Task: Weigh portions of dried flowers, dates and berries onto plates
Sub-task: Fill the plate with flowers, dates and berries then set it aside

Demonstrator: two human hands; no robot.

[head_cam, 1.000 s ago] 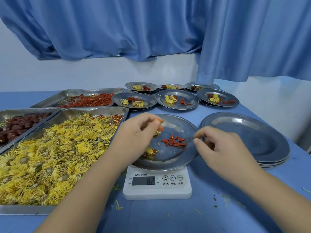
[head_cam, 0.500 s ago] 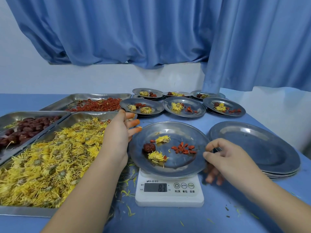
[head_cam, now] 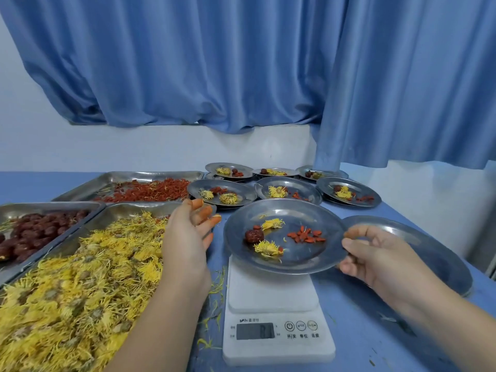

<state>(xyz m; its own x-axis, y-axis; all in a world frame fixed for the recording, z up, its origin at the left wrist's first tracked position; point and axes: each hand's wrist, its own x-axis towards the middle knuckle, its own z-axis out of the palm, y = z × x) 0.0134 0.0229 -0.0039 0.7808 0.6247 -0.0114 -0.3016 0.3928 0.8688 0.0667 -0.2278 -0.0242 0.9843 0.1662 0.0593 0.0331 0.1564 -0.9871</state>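
Note:
A steel plate [head_cam: 303,261] with a dark date [head_cam: 253,235], two yellow dried flowers [head_cam: 268,248] and a small heap of red berries [head_cam: 306,236] hangs tilted above the white scale [head_cam: 276,312]. My right hand [head_cam: 375,261] grips the plate's right rim, thumb on top, fingers beneath. My left hand [head_cam: 188,237] hovers open with orange-stained fingertips between the flower tray [head_cam: 128,210] and the plate, holding nothing. The scale's platform is bare.
Trays of dates [head_cam: 16,209] and red berries [head_cam: 150,177] lie at the left and back. Several filled plates [head_cam: 290,183] stand behind. A stack of empty plates [head_cam: 418,237] sits at the right. Loose petals litter the blue table near the scale.
My right hand has taken hold of the plate's rim and lifted it off the scale. My left hand drew away to the left. The camera tilted upward.

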